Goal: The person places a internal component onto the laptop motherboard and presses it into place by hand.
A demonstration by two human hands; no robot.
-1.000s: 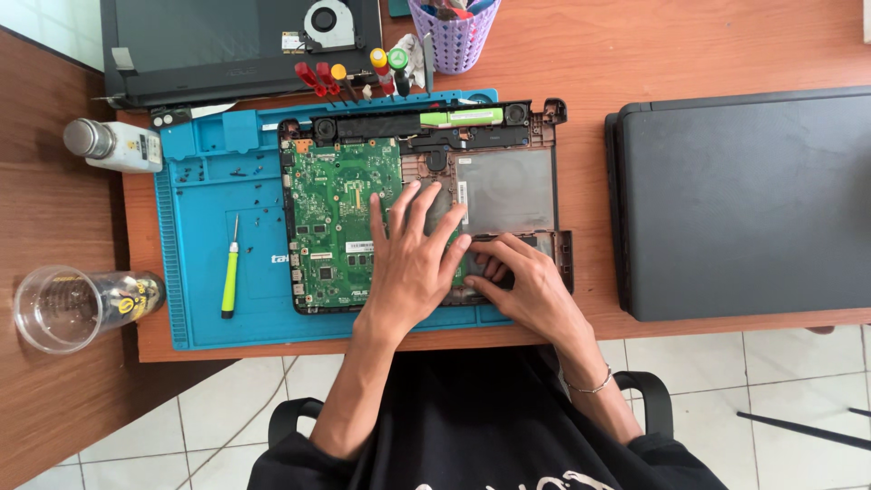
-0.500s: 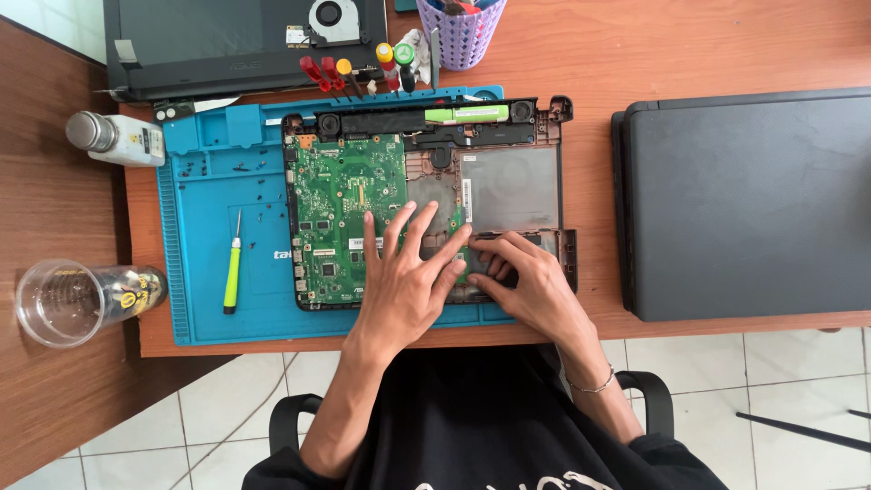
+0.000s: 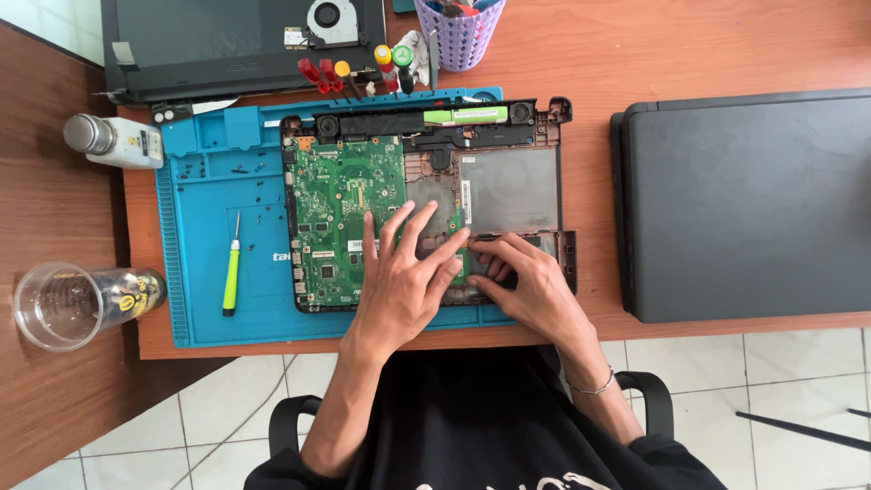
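Observation:
An opened laptop base lies on a blue work mat, with its green circuit board exposed. My left hand rests flat on the board's lower right part, fingers spread. My right hand presses its fingertips onto a small part at the base's lower edge, right beside the left hand. Whether either hand grips anything is hidden by the fingers.
A green-handled screwdriver and loose screws lie on the mat. More screwdrivers, a purple basket, a laptop lid with a fan, a white bottle, a clear cup and a closed black laptop surround it.
Both hands stay on the lower part of the laptop base; the fingers shifted slightly. The view drifted a little.

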